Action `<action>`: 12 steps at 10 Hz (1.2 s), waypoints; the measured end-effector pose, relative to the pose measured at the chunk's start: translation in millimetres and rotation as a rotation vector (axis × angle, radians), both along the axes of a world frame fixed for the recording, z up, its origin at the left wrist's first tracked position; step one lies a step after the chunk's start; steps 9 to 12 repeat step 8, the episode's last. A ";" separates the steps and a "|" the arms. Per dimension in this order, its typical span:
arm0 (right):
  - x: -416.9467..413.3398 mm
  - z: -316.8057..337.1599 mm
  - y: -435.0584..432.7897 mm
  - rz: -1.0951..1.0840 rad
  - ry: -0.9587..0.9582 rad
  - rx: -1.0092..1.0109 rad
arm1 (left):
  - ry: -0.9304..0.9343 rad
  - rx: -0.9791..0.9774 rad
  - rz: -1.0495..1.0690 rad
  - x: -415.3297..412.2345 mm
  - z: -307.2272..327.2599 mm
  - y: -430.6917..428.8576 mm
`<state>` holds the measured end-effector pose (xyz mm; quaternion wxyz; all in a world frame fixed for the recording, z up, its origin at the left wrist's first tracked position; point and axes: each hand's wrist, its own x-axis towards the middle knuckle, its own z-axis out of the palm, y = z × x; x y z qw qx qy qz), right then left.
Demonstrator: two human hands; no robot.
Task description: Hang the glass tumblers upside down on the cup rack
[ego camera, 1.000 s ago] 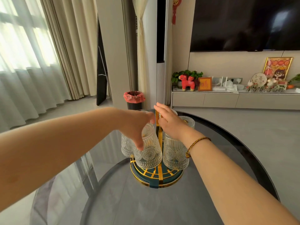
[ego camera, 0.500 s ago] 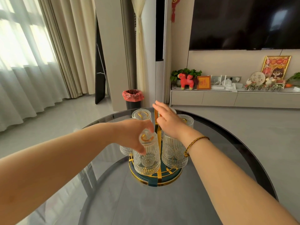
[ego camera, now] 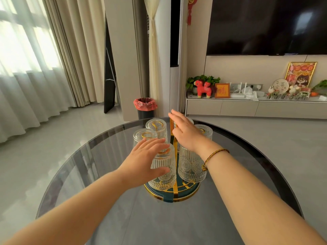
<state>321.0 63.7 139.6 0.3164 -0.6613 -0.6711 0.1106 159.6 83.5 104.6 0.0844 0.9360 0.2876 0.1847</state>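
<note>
A round teal and gold cup rack point(ego camera: 184, 193) stands on the glass table point(ego camera: 247, 174). Several ribbed glass tumblers hang on it upside down. My left hand point(ego camera: 141, 163) wraps the front-left tumbler point(ego camera: 166, 175), fingers over its upturned base and thumb across its front; this tumbler sits upright on its peg. My right hand point(ego camera: 185, 135) hovers flat with fingers apart over the rack's gold centre handle point(ego camera: 171, 124), above the front-right tumbler point(ego camera: 191, 165), and holds nothing. It partly hides the tumblers at the back.
The dark round table edge curves close behind the rack. Beyond it on the floor stands a black bin with a red liner point(ego camera: 145, 107). A low TV cabinet point(ego camera: 247, 108) with ornaments lines the far right wall.
My left hand has lowered the tilted front-left tumbler onto the rack, where it now stands straight, and its fingers have spread. My right hand has stayed over the handle.
</note>
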 end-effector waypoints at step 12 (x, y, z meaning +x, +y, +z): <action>-42.8 -23.9 -46.3 -0.391 0.135 0.479 | 0.044 -0.176 0.468 -71.9 -137.0 -43.2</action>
